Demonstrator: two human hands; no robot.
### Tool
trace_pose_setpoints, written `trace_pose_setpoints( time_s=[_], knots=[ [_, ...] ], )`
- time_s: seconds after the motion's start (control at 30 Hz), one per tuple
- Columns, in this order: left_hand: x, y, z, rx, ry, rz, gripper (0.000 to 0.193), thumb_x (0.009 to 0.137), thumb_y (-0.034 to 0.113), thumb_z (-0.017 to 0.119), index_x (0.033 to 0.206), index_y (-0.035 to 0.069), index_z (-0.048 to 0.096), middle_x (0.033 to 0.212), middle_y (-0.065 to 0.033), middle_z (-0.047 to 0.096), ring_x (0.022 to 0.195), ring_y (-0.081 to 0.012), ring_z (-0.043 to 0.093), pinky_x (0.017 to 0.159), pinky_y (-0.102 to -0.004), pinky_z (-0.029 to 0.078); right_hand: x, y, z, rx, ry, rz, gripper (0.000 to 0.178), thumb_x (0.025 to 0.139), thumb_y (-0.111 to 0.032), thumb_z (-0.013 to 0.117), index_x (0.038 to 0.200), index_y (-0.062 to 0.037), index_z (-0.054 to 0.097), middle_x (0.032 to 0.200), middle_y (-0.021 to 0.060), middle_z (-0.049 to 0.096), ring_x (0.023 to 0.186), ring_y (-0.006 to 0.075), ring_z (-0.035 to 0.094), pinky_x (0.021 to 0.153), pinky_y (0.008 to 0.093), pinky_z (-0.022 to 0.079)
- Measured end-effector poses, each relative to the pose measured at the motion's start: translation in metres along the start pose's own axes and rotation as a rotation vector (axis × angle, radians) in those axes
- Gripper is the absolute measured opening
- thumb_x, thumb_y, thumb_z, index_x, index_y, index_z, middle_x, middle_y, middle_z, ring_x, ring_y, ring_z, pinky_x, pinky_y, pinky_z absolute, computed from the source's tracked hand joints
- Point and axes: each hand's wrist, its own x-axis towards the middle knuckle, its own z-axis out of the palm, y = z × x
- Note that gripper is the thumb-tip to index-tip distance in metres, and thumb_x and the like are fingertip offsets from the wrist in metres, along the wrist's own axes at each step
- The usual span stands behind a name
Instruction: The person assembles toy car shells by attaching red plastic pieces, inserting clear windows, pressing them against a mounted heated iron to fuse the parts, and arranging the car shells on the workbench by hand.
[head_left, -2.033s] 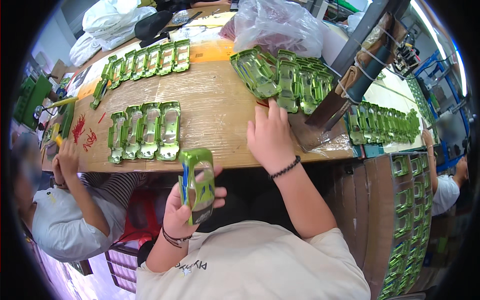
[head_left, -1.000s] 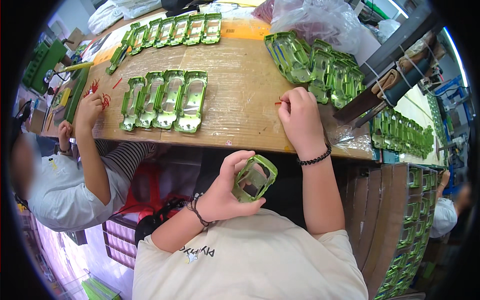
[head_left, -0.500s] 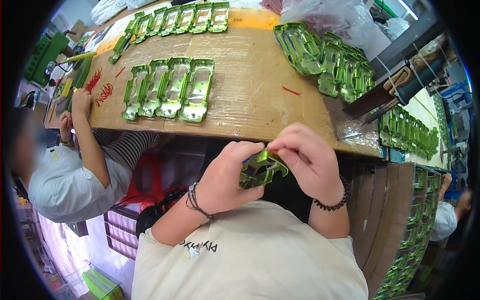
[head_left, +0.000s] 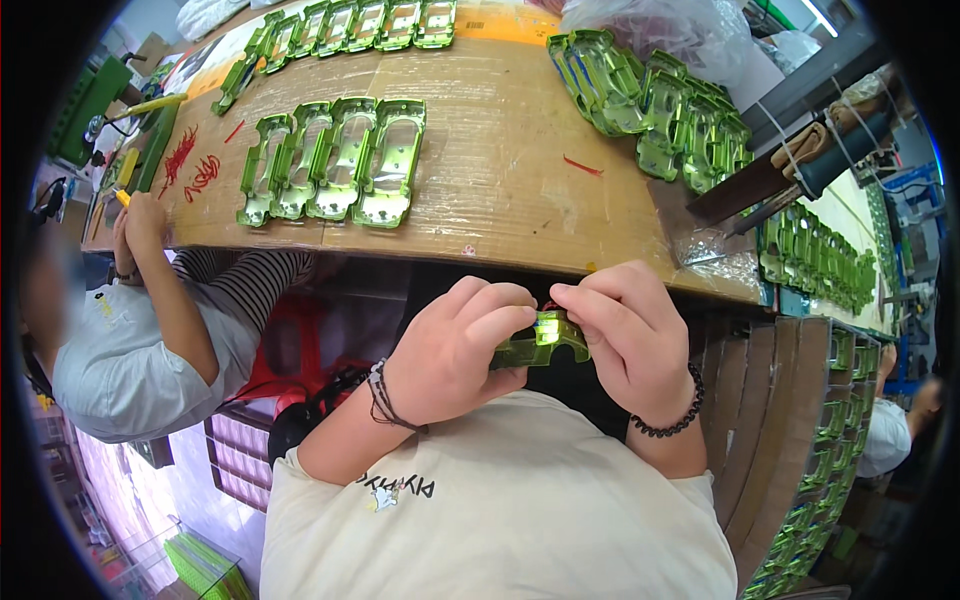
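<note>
a: where does your green car shell [head_left: 546,338] sit?

b: between your two hands, in front of your shirt [head_left: 480,500], just off the near edge of the cardboard-covered table [head_left: 480,180]. your left hand [head_left: 450,350] has hold of it, fingers bent over the top, thumb below, drawn close around it.

a: and your right hand [head_left: 640,345]?

b: its fingertips gather at the shell's upper edge, beside a bit of red [head_left: 551,304] (too small to make out). whether they pinch it, i cannot tell.

a: nearby?

b: a red strip [head_left: 583,166] lies right of your four green shells [head_left: 340,165].
</note>
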Motion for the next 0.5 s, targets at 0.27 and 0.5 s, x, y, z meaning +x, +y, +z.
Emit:
trace_pose_setpoints(
  time_s=[0.27, 0.5],
  knots=[
    [0.000, 0.000, 0.000, -0.001, -0.006, 0.026, 0.074, 0.052, 0.007, 0.085, 0.117, 0.006, 0.049, 0.114, -0.0115, 0.059, 0.093, -0.0321, 0.057, 0.077, -0.0394, 0.051, -0.011, 0.002, 0.000, 0.082, 0.039, 0.050, 0.031, 0.075, 0.008, 0.069, 0.105, 0.0007, 0.068, 0.089, 0.0092, 0.060, 0.075, 0.0236, 0.056, 0.065, 0.0312, 0.047],
    [0.000, -0.001, 0.002, -0.010, -0.023, 0.026, 0.074, 0.052, 0.007, 0.085, 0.117, 0.007, 0.050, 0.114, -0.0109, 0.058, 0.092, -0.0317, 0.057, 0.077, -0.0393, 0.051, -0.017, 0.002, -0.003, 0.111, 0.009, 0.066, 0.028, 0.078, 0.007, 0.068, 0.105, 0.0014, 0.068, 0.090, 0.0090, 0.060, 0.074, 0.0226, 0.056, 0.064, 0.0303, 0.047]
  ],
)
